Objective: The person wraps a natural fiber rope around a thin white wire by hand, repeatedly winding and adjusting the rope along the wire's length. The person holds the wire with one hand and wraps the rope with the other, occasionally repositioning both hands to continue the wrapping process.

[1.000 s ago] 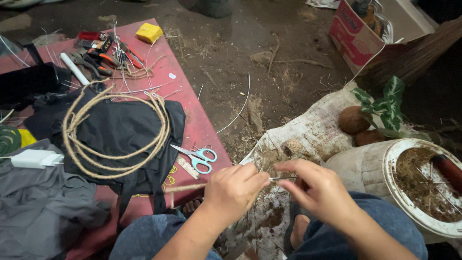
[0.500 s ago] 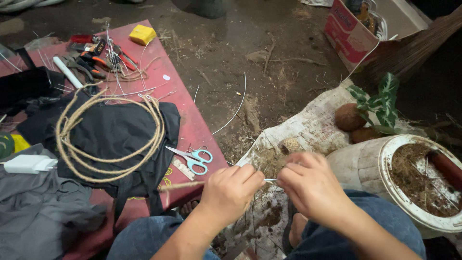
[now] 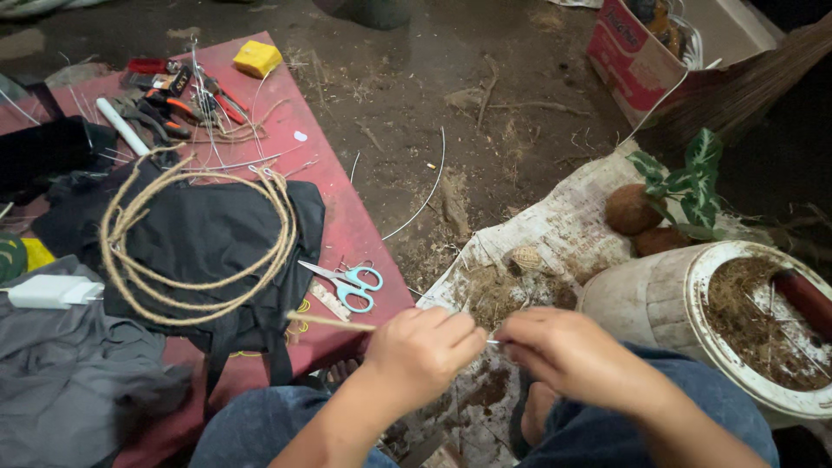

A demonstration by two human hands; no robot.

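Note:
My left hand (image 3: 425, 351) is closed around a thin pale stick (image 3: 329, 321) whose free end points left over the edge of the red board (image 3: 347, 225). My right hand (image 3: 568, 351) pinches the other end of the stick, fingertips almost touching the left hand's. Both hands hover above my knees and a dirty white sheet (image 3: 555, 234) strewn with brown fibre. Scissors with light blue handles (image 3: 347, 282) lie on the board just left of my left hand.
A coil of jute rope (image 3: 195, 238) rests on black cloth. Pliers, cutters and a yellow block (image 3: 257, 58) lie at the board's far end. A white bucket (image 3: 676, 303) of fibre stands right, beside a small potted plant (image 3: 685, 186), brown balls and a cardboard box (image 3: 641, 61).
My hands have drawn closer together and lowered slightly toward my knees; the stick now juts out left of my left hand. The view has shifted a little.

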